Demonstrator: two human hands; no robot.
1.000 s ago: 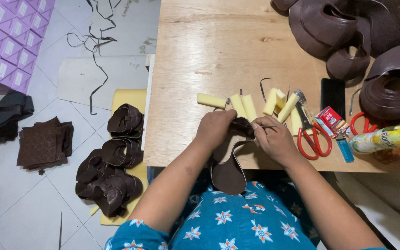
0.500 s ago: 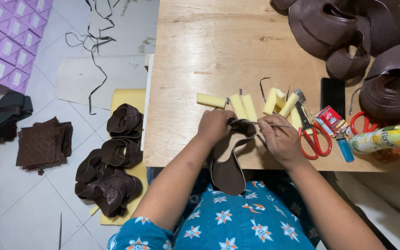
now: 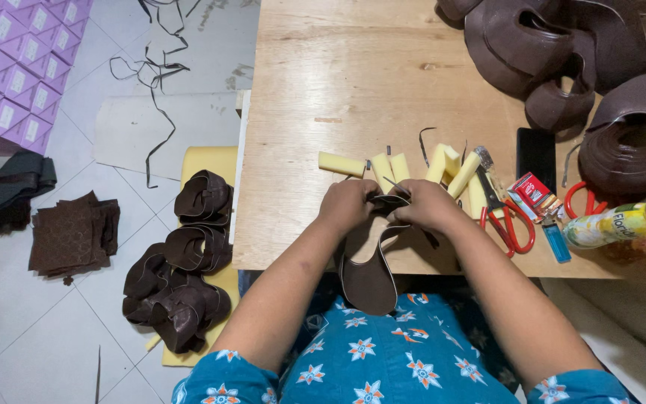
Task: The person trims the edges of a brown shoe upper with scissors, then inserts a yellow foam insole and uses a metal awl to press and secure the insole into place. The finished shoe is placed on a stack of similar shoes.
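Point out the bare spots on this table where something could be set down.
Bare wood on the wooden table spans from its left edge to the dark leather rolls, above the yellow foam blocks. The right side is crowded: red scissors, black phone, bottle.

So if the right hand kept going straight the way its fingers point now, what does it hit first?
The right hand points toward the left hand, over the brown sandal piece both hold. It would probably meet the left hand's fingers first; depth is unclear.
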